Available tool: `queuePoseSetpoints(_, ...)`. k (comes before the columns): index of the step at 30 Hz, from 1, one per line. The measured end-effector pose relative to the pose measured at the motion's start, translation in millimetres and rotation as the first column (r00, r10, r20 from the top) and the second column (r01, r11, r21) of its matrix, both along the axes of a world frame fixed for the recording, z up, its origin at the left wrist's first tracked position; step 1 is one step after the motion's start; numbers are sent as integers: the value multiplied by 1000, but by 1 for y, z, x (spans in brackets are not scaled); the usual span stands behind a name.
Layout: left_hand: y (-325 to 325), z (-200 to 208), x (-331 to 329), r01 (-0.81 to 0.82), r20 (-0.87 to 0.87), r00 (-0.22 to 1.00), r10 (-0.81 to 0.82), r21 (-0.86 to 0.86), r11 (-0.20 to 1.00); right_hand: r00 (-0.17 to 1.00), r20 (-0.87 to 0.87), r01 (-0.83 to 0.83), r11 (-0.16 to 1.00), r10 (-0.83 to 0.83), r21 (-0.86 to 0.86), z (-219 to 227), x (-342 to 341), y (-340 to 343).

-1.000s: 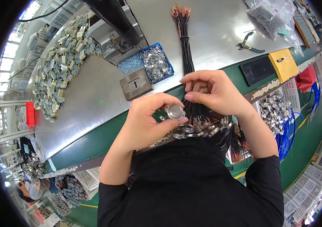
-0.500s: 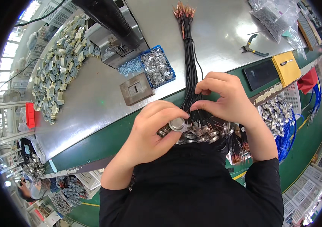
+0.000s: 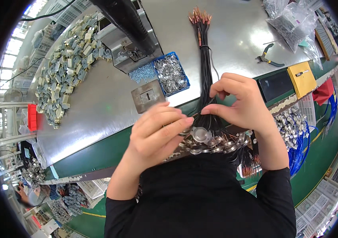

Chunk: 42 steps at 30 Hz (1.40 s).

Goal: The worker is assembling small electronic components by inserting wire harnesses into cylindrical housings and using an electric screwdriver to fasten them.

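- The left hand (image 3: pixel 155 133) was held, partly blurred, with curled fingers beside the metal discs (image 3: pixel 200 135); whether anything was grasped could not be told.
- The right hand (image 3: pixel 238 101) was placed at the black wires (image 3: pixel 206 75), thumb and forefinger parted; whether a wire was gripped could not be told.
- The wires were laid across the bench (image 3: pixel 93 91), the discs clustered at its near edge.
- Pliers (image 3: pixel 262 58) were laid to the right.
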State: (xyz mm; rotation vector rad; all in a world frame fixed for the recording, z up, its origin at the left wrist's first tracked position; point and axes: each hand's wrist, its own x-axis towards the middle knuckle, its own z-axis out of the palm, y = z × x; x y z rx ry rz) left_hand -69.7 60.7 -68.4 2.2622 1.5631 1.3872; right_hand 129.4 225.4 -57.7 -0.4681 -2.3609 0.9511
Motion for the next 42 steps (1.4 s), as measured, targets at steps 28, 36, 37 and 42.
queuePoseSetpoints(28,-6,0,-34,388,369,902,-223,-467,795,971,-193,95,968,-141,-233,1,7,23)
queuePoseSetpoints(36,-4,21,-37,213,865,487,118,-249,945,984,62,-172,976,165,130,31,-66,18)
queuePoseSetpoints(37,-5,21,-44,245,861,483,156,-304,921,983,66,-179,974,172,139,27,-68,18)
queuePoseSetpoints(42,-10,12,-59,247,920,373,123,-226,942,926,217,349,918,-308,-190,-21,-52,52)
